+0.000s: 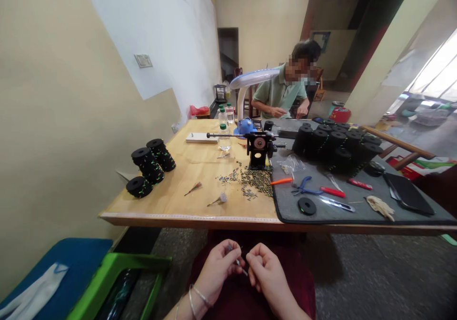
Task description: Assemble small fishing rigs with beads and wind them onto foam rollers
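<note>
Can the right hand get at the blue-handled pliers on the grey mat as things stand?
Probably yes, once freed: the right hand pinches a small thin metal piece with the left hand, and nothing blocks the blue-handled pliers near the grey mat front edge.

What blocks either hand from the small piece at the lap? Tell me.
Nothing visible does. The left hand and right hand meet over the lap, below the table edge, and their fingers already pinch the small piece.

wooden table (pixel 185 186): black spools (pixel 150 165), grey mat (pixel 357 210) (tools on it), scattered beads (pixel 250 179).
</note>
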Motion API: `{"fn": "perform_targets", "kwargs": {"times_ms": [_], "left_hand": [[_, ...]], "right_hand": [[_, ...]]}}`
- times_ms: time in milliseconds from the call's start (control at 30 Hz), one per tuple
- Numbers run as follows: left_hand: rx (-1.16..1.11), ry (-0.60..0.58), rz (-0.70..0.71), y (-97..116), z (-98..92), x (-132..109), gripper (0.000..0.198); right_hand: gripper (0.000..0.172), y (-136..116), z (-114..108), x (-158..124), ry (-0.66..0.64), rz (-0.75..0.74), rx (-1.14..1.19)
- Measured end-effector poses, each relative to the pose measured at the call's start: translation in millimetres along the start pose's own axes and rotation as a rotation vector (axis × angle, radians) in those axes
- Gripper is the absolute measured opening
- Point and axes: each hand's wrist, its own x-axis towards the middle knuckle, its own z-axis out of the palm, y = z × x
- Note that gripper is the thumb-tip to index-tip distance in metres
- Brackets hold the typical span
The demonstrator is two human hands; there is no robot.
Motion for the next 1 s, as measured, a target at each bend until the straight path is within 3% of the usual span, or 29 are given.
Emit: {"fn": "perform_targets", "kwargs": {"times_ms": [500, 1000], "left_hand": [[0.324, 0.041, 0.241, 1.6, -4.6, 1.0, 0.018], [0.426, 0.052, 0.282, 6.8, 1.7, -4.6, 0.015]], "right_hand": [[0.035, -2.8, 3.4, -2.4, -0.056, 0.101, 0.068], [0.033, -5.8, 4.9, -2.5, -0.054, 0.107, 0.124]]}}
